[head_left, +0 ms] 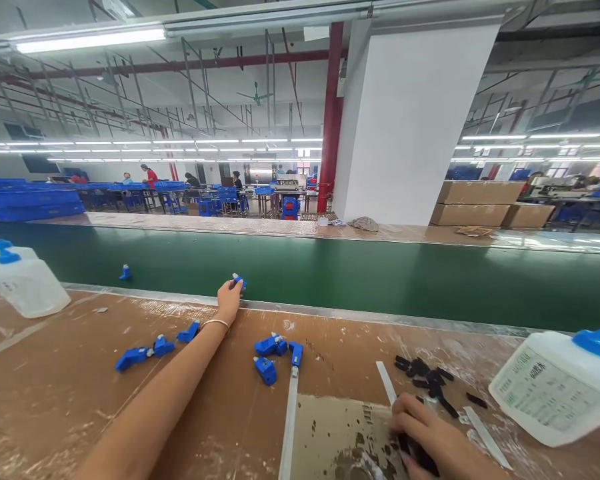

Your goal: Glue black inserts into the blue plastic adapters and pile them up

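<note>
My left hand reaches out to the near edge of the green conveyor belt. Its fingers pinch a small blue plastic part with a pale tip. Farther left, another blue part stands on the belt. Several more lie on the brown bench, some beside my left forearm and some in a cluster in the middle. At the lower right, my right hand is curled over a stained beige board, closed on a dark object mostly hidden by the fingers.
Several black pieces lie beside a white strip. A white bottle with a blue top stands at right, another bottle at left. Beyond the belt are blue crates, cardboard boxes and a white pillar.
</note>
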Demonstrator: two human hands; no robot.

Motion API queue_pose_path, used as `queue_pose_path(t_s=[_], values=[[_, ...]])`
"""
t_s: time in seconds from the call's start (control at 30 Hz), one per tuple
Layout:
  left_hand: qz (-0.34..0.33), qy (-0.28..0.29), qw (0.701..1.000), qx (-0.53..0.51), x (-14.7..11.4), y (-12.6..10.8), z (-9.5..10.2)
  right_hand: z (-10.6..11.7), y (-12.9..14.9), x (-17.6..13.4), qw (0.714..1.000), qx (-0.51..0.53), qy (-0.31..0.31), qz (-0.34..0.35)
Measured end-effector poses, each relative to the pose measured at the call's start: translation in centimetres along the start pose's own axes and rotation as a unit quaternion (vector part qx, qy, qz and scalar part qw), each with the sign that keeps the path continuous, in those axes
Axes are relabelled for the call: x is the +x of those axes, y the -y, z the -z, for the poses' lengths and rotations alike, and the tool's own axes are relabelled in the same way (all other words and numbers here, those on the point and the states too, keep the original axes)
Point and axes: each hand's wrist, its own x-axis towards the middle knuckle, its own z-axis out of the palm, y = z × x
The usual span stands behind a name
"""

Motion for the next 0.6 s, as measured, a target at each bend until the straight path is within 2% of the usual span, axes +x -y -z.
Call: queue_pose_path(t_s=[0.13,0.27,0.3,0.37,0.4,0.47,0.6], values=[[0.022,0.070,0.988,-0.139,-6.6,-1.7,0.4,1.4,1.9,-0.2,0.996,0.077,-0.042,0.018],[0.062,0.200,0.951,-0.229,-16.6,-2.4,1.7,1.9,4.0,-0.7,0.986,0.144,-0.046,0.075],[0.084,0.241,0.935,-0.248,-19.1,-2.3,2.1,1.9,4.4,-0.7,0.984,0.152,-0.041,0.084],[0.164,0.354,0.867,-0.309,-23.2,-1.7,2.5,1.7,5.0,-0.8,0.984,0.155,-0.022,0.084],[0.193,0.382,0.844,-0.323,-24.7,-1.3,2.6,1.5,5.1,-0.8,0.984,0.154,-0.010,0.085],[0.225,0.416,0.815,-0.336,-26.4,-0.6,2.6,1.1,5.0,-0.8,0.985,0.149,0.015,0.089],[0.227,0.426,0.807,-0.339,-26.7,-0.1,2.7,0.3,4.0,-0.6,0.985,0.135,0.034,0.099]])
